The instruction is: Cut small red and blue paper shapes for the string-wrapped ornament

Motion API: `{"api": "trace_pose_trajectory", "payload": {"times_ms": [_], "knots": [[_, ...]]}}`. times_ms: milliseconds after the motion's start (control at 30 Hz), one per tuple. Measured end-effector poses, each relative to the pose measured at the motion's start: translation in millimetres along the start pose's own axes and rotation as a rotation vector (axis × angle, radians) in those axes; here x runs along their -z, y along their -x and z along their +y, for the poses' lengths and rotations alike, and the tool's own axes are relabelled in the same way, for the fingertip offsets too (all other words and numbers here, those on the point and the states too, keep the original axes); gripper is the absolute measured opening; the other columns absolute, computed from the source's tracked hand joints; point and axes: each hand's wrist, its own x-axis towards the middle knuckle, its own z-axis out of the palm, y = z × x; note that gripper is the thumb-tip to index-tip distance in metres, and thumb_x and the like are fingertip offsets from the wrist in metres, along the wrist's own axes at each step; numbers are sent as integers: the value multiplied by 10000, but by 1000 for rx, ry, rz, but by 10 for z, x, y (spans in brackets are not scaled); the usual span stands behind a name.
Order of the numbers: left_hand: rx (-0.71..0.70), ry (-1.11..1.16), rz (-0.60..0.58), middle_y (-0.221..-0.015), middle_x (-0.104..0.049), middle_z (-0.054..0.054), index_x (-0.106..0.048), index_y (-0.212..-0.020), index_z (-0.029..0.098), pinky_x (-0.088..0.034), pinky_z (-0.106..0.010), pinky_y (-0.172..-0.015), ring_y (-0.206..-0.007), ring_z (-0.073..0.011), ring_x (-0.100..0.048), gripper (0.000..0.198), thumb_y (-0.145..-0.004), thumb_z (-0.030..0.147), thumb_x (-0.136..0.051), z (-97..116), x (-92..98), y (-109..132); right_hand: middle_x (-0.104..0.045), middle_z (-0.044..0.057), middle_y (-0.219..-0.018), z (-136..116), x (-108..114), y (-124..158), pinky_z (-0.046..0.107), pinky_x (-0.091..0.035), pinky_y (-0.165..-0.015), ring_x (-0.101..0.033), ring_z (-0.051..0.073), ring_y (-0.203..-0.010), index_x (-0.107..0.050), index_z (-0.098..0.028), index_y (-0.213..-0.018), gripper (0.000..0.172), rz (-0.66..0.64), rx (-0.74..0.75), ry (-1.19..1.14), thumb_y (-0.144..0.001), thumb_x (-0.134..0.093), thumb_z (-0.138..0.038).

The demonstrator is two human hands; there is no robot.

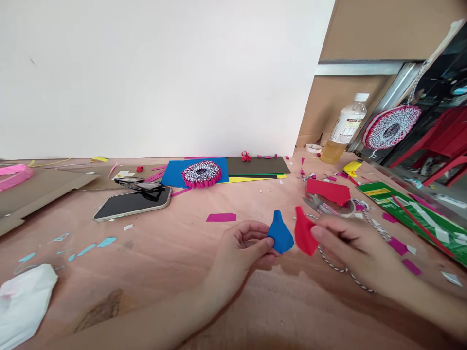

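My left hand [251,245] pinches a blue paper piece [280,233] at its lower left edge, its narrow neck pointing up. Close beside it on the right, my right hand [339,240] holds a red paper piece [304,234] of similar shape between thumb and fingers. A small gap separates the two pieces. Behind my right hand lie a red sheet [328,191] and a roll of tape [345,210], partly covered. A black-and-white cord [330,265] runs under my right hand. A pink strip [221,217] lies beyond my left hand.
At the left are a phone [133,203], glasses [140,184] and white tissue [27,301]. A round pink-and-white woven piece [202,174] rests on blue paper [174,173]. Farther right stand a bottle [345,129], a yellow tool [352,168] and a green board [419,218].
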Motion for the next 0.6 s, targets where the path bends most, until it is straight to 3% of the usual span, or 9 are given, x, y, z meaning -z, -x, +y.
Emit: {"api": "trace_pose_trajectory", "payload": {"times_ms": [133,267,467,600], "knots": [[-22,-83,19,-674,-661,-30,-612,-777,121,-506,-202,-563,-604,-112,-604,207,-651,204,-754,-13,-10,27,-401,-15,-573,24,-268,-86,265,-278,-495,-388,141,-559,-452,-206,-597,354,-178,-22,149,-891,-418,-400],[-28,-139,-67,-722,-668,-52,-614,-790,122,-485,-207,-552,-606,-113,-594,207,-675,235,-742,-36,21,28,-358,-20,-558,53,-316,-72,258,-271,-495,-364,138,-558,-392,-199,-567,368,-123,-77,192,-885,-412,-383],[-27,-112,-167,-856,-658,-73,-571,-933,144,-503,-257,-630,-732,-168,-643,229,-785,304,-639,-12,6,43,-381,-23,-531,187,-352,-41,245,-261,-468,-358,124,-519,-421,-191,-548,400,-78,16,265,-886,-424,-405],[-60,-237,-194,-857,-646,-58,-580,-939,138,-503,-245,-641,-718,-146,-623,272,-712,221,-704,-39,-11,48,-336,-41,-469,129,-370,-73,239,-229,-442,-334,101,-456,-373,-183,-485,450,-58,102,363,-884,-444,-378]]}}
